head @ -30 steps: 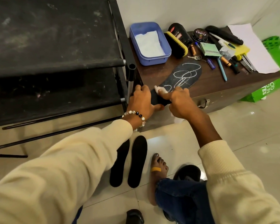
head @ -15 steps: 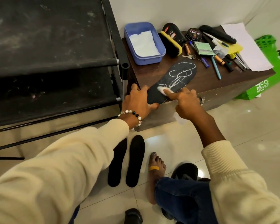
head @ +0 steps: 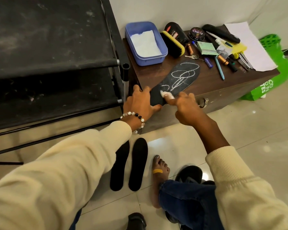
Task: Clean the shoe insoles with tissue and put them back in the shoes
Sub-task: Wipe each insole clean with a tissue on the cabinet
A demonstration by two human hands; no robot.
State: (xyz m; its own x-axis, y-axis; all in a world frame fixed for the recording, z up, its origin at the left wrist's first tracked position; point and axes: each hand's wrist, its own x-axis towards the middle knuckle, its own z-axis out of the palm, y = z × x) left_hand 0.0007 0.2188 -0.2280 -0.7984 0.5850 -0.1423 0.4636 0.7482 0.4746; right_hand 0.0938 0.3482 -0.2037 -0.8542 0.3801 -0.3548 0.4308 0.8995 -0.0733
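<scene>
Down by my foot, 2 black insoles [head: 129, 165] lie side by side on the floor tiles [head: 239, 133] — waiting. Up on the wooden chest [head: 156, 75], my left hand [head: 140, 103] pins the chalk-marked insole [head: 178, 80] at its heel; my right hand [head: 186, 105] pinches the tissue [head: 165, 95] against it. It looks thin, light and bendy — hold the heel edge.

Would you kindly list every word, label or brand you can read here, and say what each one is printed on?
"Cherry": lid of the round black polish tin.
"Cherry", partly hidden: label of the black polish bottle lying behind the yellow-backed brush.
White letters, cut off and unreadable as words: side of the green bag.
White chalk scribble, no letters: black insole.
Small print on the batteries and pens: too small to read.
</scene>
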